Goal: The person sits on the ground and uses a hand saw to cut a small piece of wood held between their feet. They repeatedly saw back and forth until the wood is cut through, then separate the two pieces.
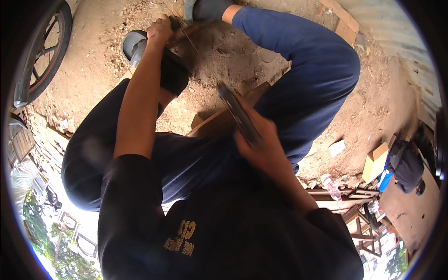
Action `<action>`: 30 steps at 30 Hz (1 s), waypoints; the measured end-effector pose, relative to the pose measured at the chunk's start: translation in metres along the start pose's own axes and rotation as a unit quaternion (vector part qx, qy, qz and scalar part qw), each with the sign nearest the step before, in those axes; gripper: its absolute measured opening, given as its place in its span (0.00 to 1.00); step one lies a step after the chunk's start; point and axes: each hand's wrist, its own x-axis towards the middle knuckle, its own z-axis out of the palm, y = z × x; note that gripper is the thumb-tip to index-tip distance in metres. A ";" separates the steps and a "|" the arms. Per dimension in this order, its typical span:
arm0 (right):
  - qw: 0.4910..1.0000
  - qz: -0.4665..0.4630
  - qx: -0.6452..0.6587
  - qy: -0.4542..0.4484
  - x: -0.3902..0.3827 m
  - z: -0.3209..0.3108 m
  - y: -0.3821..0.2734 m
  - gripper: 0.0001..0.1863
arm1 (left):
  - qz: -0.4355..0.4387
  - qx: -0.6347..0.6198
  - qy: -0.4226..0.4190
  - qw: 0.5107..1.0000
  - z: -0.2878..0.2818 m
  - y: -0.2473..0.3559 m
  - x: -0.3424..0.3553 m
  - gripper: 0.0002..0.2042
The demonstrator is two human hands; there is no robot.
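Note:
My left hand (160, 31) reaches down past my left foot, its fingers curled closed near the ground. What it grips is too small and shaded to make out; a thin stick (190, 38) and a brown wood-like piece (192, 31) lie right beside it. In front of my body, my right hand (262, 136) is closed around a dark, long, flat tool (239, 114). The tool tilts up and left, apart from the left hand, and is slightly blurred. A wooden plank (212, 125) shows between my legs, below the tool.
My sandalled feet (136, 45) rest on bare dirt. A spoked wheel (58, 51) stands at far left. To the right are a cardboard box (374, 162), a plastic bottle (330, 187), a white scrap (337, 148), a bent-over person (405, 165) and a metal sheet wall (396, 32).

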 end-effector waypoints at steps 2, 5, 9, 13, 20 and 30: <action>0.998 -0.028 -0.044 0.022 0.029 0.014 0.014 0.38 | 0.004 0.007 -0.007 1.000 0.003 0.001 0.003 0.29; 0.998 -0.037 -0.007 0.044 -0.025 0.007 0.011 0.36 | -0.006 0.010 0.006 1.000 0.008 -0.008 0.010 0.27; 0.996 -0.060 -0.023 0.058 -0.023 0.008 0.015 0.34 | 0.008 0.017 0.024 1.000 0.007 -0.003 0.004 0.24; 0.997 -0.053 -0.043 0.044 0.021 0.014 0.018 0.34 | -0.002 -0.025 0.026 0.999 0.027 -0.011 0.022 0.25; 0.995 -0.081 -0.015 0.058 -0.002 0.013 0.011 0.32 | 0.051 -0.035 0.022 0.998 0.029 -0.019 0.021 0.31; 0.999 -0.023 -0.012 0.034 -0.011 0.009 0.005 0.32 | 0.005 0.004 0.007 1.000 -0.001 -0.004 -0.004 0.24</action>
